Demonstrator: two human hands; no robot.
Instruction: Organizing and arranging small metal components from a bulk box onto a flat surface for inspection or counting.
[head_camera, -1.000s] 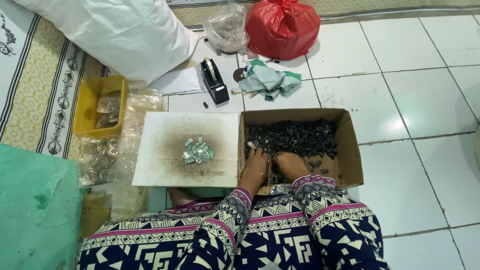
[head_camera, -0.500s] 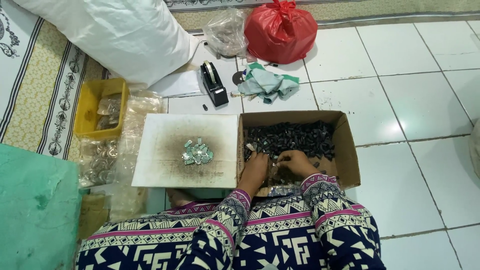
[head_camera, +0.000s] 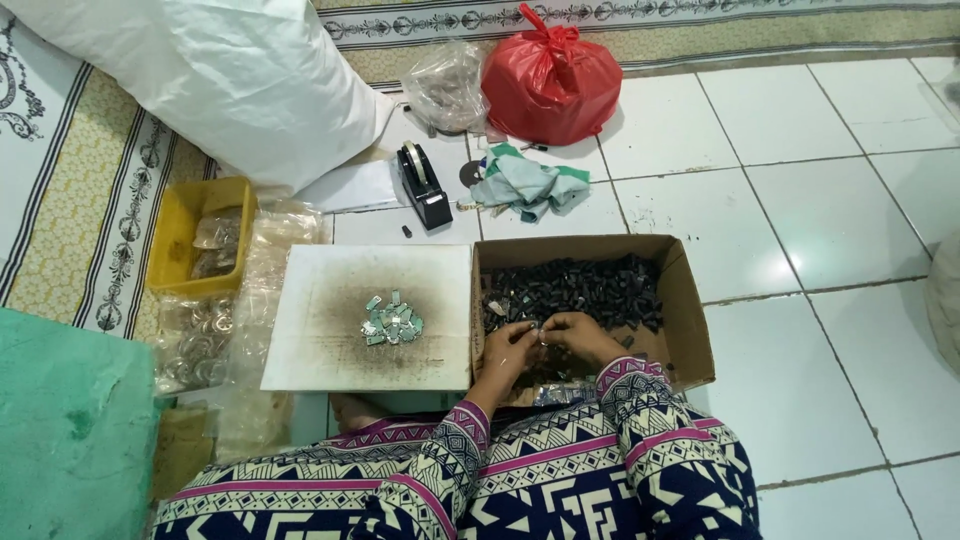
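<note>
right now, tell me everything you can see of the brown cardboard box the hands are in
The open brown cardboard box sits flat on the white tiled floor, its left wall against the stained white board. Its flaps are folded out and the card looks worn. A heap of small dark pieces fills the far half. The left hand and right hand meet inside, over the near half, apparently holding a small piece between them.

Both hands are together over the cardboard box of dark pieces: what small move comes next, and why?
Probably carry the piece to the white board: both hands, left hand and right hand, meet over the cardboard box, and small silvery pieces already lie piled there.
</note>
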